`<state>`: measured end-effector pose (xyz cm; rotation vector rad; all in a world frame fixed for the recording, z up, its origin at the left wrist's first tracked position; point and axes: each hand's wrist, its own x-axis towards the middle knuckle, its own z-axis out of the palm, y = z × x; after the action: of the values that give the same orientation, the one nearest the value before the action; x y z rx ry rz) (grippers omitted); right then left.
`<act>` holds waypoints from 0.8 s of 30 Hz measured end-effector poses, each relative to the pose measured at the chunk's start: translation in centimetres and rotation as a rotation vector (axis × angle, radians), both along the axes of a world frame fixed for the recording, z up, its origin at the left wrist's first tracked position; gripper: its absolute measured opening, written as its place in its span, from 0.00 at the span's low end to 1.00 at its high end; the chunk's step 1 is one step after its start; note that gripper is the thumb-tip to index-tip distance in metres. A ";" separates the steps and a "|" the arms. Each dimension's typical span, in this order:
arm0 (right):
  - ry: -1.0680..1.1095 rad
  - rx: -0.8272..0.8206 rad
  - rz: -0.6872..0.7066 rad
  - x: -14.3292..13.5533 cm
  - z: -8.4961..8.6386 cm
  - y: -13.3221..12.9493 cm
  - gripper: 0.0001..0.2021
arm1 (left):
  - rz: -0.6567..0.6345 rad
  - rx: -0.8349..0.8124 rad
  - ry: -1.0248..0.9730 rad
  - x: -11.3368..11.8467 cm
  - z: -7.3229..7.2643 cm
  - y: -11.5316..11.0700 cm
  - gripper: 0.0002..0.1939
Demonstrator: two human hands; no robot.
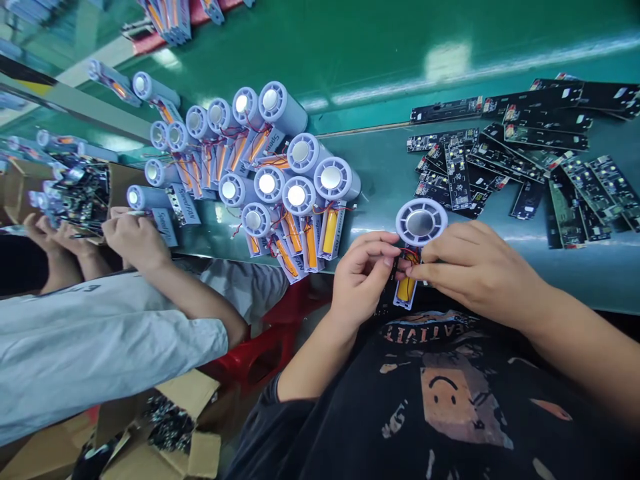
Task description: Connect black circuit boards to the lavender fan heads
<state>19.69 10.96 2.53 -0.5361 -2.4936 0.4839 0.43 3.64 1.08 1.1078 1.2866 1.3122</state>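
Observation:
Close to my body is a pale purple handheld fan (421, 223), its round head facing up. Its handle is uncovered, with a yellow battery (407, 289) inside and thin red wires (411, 255) at the neck. My left hand (363, 277) is closed at the handle's left side, thumb and fingers pinching a narrow black circuit board seen nearly edge-on. From the right, my right hand (467, 270) grips the fan near the neck, its fingertips at the wires. The fingers partly hide what they touch there.
Loose black circuit boards (520, 153) lie piled on the green bench (380, 157) at right. Many similar fans (300, 193) with exposed batteries stand grouped at left. A co-worker's hand (137, 237) handles parts further left. Below are a red stool (260, 353) and an opened carton (205, 453).

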 end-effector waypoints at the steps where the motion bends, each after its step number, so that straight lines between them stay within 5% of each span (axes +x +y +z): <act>1: 0.036 -0.028 -0.014 -0.2 -0.1 -0.1 0.10 | -0.020 0.004 0.029 0.0 0.2 -0.1 0.04; 5: 0.071 -0.109 -0.123 -0.7 0.1 -0.6 0.11 | -0.088 0.053 0.200 0.1 1.3 -0.5 0.05; 13: -0.033 -0.011 -0.231 -1.5 1.3 -1.7 0.12 | -0.041 0.167 0.588 0.6 2.6 -0.5 0.02; 24: 0.199 -0.203 -0.211 -1.8 0.3 -1.5 0.07 | -0.020 0.058 0.363 -0.1 1.8 -0.5 0.06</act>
<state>17.91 9.47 2.83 -0.7814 -2.1822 0.6760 0.34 3.12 2.83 1.4441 1.5007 1.1733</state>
